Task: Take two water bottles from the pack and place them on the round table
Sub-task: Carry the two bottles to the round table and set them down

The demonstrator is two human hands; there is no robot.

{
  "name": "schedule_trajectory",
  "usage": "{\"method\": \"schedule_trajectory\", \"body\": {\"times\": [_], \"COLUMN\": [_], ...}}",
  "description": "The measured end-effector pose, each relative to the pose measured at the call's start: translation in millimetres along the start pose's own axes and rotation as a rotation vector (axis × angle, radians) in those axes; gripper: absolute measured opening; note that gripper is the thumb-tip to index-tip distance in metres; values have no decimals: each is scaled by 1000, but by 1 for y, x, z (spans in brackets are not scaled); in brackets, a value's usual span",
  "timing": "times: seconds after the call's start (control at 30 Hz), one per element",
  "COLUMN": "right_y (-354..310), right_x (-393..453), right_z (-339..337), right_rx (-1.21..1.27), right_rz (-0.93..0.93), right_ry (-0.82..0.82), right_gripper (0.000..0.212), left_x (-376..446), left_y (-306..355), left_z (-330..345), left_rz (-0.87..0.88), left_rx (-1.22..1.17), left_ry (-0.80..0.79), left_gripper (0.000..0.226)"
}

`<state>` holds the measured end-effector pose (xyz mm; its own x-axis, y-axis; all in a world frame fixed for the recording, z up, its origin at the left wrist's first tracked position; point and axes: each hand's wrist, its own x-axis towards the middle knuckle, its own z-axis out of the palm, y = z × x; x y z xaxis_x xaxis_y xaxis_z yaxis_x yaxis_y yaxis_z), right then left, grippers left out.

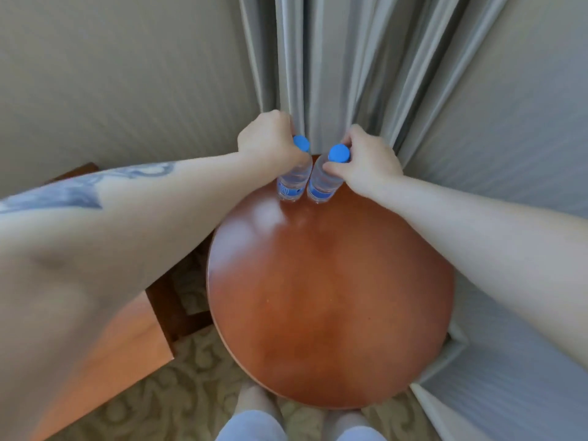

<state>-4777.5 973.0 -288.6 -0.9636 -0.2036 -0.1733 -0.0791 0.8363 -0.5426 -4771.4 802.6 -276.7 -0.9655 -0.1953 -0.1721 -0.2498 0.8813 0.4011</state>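
Hands (318,151) closed around upright bottles (307,183)

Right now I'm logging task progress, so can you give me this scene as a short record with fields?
left hand: gripping the left bottle near its neck
right hand: gripping the right bottle near its neck
bottles: upright, blue caps, side by side, bases on the round table at its far edge
contact between bottles: cannot tell
behind table: grey curtain
pack: not in view
step left: letting go
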Motion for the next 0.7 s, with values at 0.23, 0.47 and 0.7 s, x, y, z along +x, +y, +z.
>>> {"method": "schedule_trajectory", "body": {"times": [0.23,0.47,0.7], "right_y": [2,-1,-6], "right_x": [39,54,65], "right_z": [18,24,6], "right_rx": [-74,-6,-289], "right_rz": [62,106,23], "right_ry": [-7,13,-76], "right_gripper": [46,48,58], "left_x": [42,52,47], "left_y": [-10,-16,-19], "left_z": [21,24,16], "left_rz": [20,0,1], "left_rx": [28,-24,-6], "left_ry": [-28,-20,-96], "left_gripper": [33,36,58]}}
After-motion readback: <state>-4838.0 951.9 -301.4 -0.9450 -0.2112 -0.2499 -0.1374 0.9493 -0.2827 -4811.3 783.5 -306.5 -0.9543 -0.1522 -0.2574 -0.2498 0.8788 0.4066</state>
